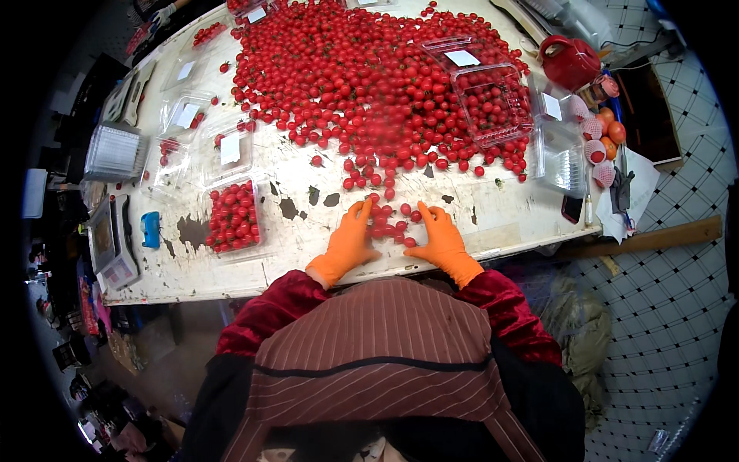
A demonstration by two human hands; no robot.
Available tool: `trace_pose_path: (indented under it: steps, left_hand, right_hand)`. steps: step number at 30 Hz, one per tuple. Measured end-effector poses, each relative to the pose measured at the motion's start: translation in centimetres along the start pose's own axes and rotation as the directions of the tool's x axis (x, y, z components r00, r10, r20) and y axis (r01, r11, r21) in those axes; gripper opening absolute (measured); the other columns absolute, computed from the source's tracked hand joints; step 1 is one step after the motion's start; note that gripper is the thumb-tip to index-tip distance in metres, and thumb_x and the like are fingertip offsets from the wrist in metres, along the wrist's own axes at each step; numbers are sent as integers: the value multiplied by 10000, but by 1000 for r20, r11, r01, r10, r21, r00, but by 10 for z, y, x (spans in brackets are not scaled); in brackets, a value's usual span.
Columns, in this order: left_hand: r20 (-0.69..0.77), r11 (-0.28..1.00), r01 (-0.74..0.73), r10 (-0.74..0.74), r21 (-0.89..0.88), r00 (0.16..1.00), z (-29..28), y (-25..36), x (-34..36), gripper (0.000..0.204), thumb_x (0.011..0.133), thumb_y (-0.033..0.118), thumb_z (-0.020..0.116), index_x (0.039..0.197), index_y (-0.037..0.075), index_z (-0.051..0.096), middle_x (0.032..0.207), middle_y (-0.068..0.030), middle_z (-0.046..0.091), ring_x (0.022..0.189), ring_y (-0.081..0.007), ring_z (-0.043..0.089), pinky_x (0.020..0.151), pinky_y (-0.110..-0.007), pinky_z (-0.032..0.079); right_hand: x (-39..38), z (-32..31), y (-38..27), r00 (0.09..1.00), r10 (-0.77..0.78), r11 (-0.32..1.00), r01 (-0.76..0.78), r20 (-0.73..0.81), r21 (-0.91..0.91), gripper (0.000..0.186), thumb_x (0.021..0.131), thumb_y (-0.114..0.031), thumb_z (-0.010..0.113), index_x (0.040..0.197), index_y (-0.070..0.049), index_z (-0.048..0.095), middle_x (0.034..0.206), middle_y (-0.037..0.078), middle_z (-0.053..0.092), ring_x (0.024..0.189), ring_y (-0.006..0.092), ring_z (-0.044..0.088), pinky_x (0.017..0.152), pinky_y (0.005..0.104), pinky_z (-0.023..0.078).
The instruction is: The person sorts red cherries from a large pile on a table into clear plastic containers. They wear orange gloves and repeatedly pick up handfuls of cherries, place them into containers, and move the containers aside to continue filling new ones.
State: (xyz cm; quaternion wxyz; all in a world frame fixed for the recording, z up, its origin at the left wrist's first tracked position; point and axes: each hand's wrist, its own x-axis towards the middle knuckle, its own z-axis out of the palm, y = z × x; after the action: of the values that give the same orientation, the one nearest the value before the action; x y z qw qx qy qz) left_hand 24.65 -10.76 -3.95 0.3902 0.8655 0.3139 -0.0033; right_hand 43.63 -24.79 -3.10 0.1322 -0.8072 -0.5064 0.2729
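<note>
While we cup a small cluster of cherry tomatoes [389, 225] at the table's [308, 266] near edge:
Our left hand [348, 242] and right hand [441, 240], orange-gloved, lie flat and spread, flanking them, gripping nothing.

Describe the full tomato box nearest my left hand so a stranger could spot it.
Start at the worn white table. Left of the left hand sits a clear plastic box packed with red cherry tomatoes. The clear boxes behind it are nearly empty.
</note>
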Motion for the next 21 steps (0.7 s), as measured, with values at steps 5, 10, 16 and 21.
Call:
trace_pose_path:
  steps: [5, 10, 16, 21]
  left_hand:
    - [14, 999, 11, -11, 34, 1000, 0, 13, 14, 1213, 534, 156, 905, 1533, 134, 216, 1428, -163, 372, 1244, -363, 479, 944, -394, 496]
    - [25, 998, -16, 17, -67, 1000, 5, 10, 8, 1041, 580, 94, 842, 1479, 127, 318, 1393, -171, 413, 1223, -387, 494, 927, -426, 505]
    - [-118, 979, -131, 114, -153, 987, 30, -4, 8, 923, 630, 88, 833, 1445, 102, 398, 1367, -163, 418, 1200, -338, 522, 960, -385, 493]
    - [-81, 885, -190, 172, -426, 982, 27, -12, 17, 846, 679, 50, 800, 1439, 83, 430, 1305, -139, 512, 1143, -277, 563, 950, -353, 494]
  right_hand:
    - [11, 17, -17, 999, 36, 999, -37, 15, 29, 1101, 561, -252, 894, 1484, -136, 305, 1284, 163, 426, 1172, 366, 496, 887, 427, 518]
    - [14, 23, -25, 997, 40, 988, -50, 69, 149, 926, 636, -105, 824, 1433, -148, 356, 1254, 153, 419, 1145, 375, 527, 865, 431, 531]
    - [19, 51, -24, 986, -12, 912, 79, -165, 403, 794, 676, 5, 721, 1393, -143, 414, 1253, 168, 408, 1131, 381, 540, 902, 394, 526]
    - [25, 48, -21, 1000, 22, 705, -1, -20, 709, 707, 698, 44, 693, 1356, -102, 477, 1265, 140, 434, 1123, 280, 563, 880, 340, 537]
